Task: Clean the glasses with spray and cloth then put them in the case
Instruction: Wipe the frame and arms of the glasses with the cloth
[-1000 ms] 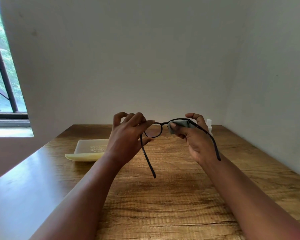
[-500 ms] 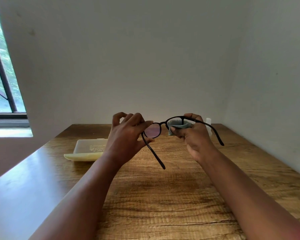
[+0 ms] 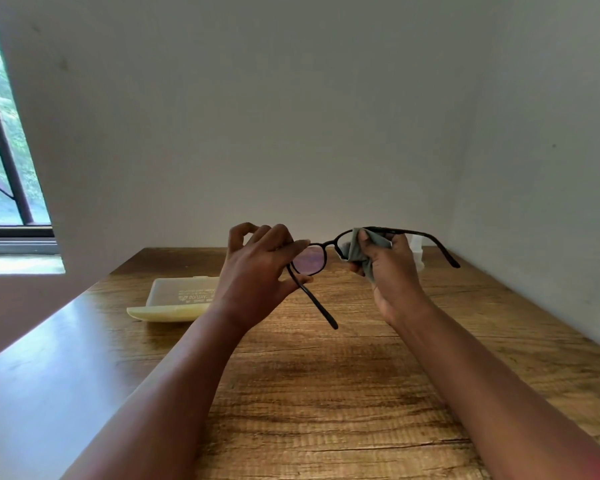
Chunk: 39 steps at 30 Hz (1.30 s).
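You face plain white walls (image 3: 291,116) that meet in a corner at the right, with a barred window (image 3: 4,161) at far left. Below them a wood-grain table (image 3: 326,393) runs to the wall. On it at left lies the pale yellow case (image 3: 174,301), open; a small white spray bottle (image 3: 418,254) stands behind your right hand. Your left hand (image 3: 257,271) pinches the black glasses (image 3: 317,258) at the left hinge, above the table. Your right hand (image 3: 392,271) presses the grey cloth (image 3: 364,251) onto the right lens.
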Each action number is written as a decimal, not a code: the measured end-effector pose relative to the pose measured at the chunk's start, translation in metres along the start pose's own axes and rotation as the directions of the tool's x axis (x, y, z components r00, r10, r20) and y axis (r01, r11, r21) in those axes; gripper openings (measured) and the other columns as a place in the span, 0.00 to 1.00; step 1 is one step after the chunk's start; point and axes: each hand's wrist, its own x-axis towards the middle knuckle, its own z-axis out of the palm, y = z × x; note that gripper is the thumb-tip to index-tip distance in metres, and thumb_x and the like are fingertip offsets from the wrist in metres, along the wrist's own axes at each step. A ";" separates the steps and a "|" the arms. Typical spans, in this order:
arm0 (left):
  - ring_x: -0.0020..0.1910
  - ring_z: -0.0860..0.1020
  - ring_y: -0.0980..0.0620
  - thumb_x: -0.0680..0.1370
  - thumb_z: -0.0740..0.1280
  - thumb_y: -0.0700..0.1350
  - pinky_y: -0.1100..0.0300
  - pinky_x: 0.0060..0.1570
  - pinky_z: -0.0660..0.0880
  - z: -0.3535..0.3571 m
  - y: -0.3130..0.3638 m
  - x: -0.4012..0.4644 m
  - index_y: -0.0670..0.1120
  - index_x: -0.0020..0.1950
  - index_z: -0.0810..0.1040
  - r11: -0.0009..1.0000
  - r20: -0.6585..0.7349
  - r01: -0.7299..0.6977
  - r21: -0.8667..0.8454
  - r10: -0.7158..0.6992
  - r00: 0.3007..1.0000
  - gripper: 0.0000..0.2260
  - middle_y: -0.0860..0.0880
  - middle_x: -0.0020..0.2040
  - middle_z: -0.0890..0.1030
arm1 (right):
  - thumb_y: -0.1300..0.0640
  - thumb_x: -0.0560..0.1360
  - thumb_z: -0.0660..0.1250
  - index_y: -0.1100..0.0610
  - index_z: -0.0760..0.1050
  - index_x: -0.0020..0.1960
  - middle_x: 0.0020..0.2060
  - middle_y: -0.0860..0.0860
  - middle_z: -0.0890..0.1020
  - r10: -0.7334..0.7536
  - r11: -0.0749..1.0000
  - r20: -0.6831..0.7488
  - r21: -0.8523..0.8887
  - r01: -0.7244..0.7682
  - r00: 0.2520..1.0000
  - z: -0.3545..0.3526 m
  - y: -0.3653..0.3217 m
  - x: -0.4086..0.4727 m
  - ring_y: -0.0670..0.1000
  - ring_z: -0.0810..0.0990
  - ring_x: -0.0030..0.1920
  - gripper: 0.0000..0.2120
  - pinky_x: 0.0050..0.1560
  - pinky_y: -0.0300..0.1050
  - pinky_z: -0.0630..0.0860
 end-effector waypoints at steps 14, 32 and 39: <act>0.46 0.78 0.49 0.66 0.78 0.55 0.51 0.58 0.60 -0.001 -0.002 0.000 0.50 0.57 0.83 0.999 0.039 0.040 0.032 -0.042 0.998 0.22 0.52 0.45 0.77 | 0.71 0.69 0.74 0.54 0.69 0.58 0.52 0.56 0.76 0.043 0.998 0.012 -0.041 -0.042 0.999 0.001 -0.005 -0.002 0.53 0.81 0.52 0.25 0.38 0.40 0.79; 0.46 0.78 0.50 0.69 0.72 0.61 0.51 0.57 0.61 0.000 -0.002 -0.001 0.50 0.57 0.83 0.999 -0.011 0.020 0.048 -0.019 1.000 0.22 0.52 0.45 0.78 | 0.65 0.68 0.77 0.54 0.68 0.59 0.56 0.58 0.76 0.025 1.000 0.006 -0.017 -0.025 1.000 0.006 -0.006 -0.008 0.53 0.81 0.50 0.25 0.33 0.36 0.78; 0.47 0.79 0.49 0.67 0.77 0.58 0.51 0.57 0.61 0.000 -0.002 -0.001 0.50 0.58 0.82 0.998 -0.005 0.047 0.039 -0.047 0.999 0.23 0.51 0.46 0.78 | 0.69 0.75 0.68 0.56 0.68 0.60 0.57 0.62 0.78 0.058 0.998 0.047 -0.005 -0.058 0.997 0.007 -0.007 -0.009 0.54 0.84 0.45 0.18 0.33 0.37 0.79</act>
